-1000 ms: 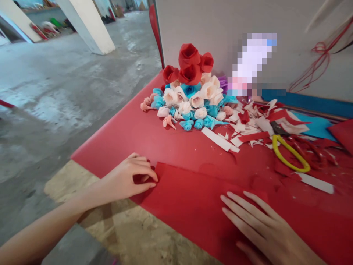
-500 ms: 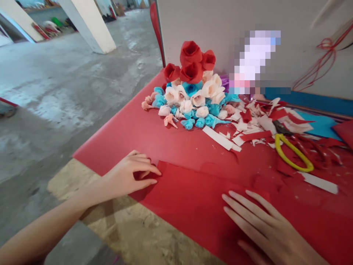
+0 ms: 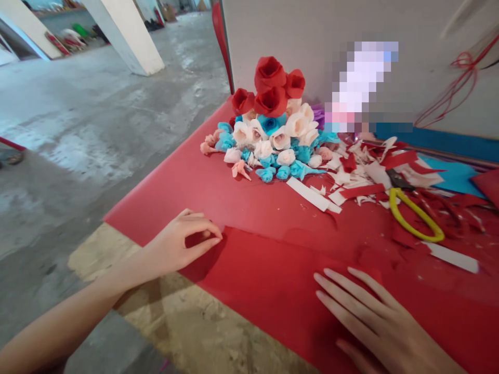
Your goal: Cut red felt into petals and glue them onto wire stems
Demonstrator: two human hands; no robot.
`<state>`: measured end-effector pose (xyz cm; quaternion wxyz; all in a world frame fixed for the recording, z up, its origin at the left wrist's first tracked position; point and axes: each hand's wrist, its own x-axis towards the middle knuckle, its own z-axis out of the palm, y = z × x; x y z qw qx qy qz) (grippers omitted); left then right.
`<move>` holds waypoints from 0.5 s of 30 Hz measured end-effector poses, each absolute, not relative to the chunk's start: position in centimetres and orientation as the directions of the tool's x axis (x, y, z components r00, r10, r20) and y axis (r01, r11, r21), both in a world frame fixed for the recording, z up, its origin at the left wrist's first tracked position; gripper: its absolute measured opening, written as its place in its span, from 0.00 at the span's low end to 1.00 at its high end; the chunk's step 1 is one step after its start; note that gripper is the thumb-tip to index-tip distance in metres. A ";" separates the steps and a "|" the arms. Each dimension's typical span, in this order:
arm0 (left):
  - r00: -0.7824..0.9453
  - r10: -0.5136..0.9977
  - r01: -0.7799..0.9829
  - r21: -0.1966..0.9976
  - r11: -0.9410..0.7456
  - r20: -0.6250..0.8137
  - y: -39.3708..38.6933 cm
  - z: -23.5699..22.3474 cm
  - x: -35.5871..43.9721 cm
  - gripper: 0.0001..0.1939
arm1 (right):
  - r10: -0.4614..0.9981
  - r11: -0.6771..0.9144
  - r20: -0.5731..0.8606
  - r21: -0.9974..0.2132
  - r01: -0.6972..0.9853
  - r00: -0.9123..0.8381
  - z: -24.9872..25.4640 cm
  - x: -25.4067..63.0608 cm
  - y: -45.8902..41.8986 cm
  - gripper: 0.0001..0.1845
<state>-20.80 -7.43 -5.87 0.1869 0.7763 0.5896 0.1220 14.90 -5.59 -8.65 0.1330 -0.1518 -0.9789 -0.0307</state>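
Observation:
A strip of red paper (image 3: 268, 265) lies along the front of the red-covered table, its color close to the cover beneath. At the paper's far left corner, my left hand (image 3: 191, 241) has its thumb and forefinger brought together in a pinch on the edge. My right hand (image 3: 370, 311) rests flat on the paper toward its right end, palm down and fingers stretched out. Beyond the paper stands a heap of paper flowers (image 3: 268, 130) in red, white, blue and pale pink. Scissors with yellow handles (image 3: 417, 215) lie to the right, their blades partly among scraps.
Red and white paper scraps (image 3: 362, 176) cover the table's back right, near blue paper (image 3: 452, 176). White strips (image 3: 310, 195) lie in front of the flowers. A grey panel (image 3: 296, 31) with red string (image 3: 463, 72) stands behind. A blurred patch hides something upright there.
The thumb and forefinger of my left hand have closed together at the paper's corner and shifted slightly left. My right hand stays in place.

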 end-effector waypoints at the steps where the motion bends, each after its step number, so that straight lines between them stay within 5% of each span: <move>1: 0.264 0.964 0.868 0.440 -0.230 -0.018 -7.4 -5.8 -20.8 0.07 | 0.289 0.952 0.272 0.019 0.305 -0.918 -8.7 14.9 -5.6 0.21; 15: 0.289 0.955 0.830 0.478 -0.287 0.072 -7.4 -5.5 -20.6 0.05 | 0.304 0.951 0.203 -0.006 0.309 -0.931 -8.8 14.9 -5.7 0.25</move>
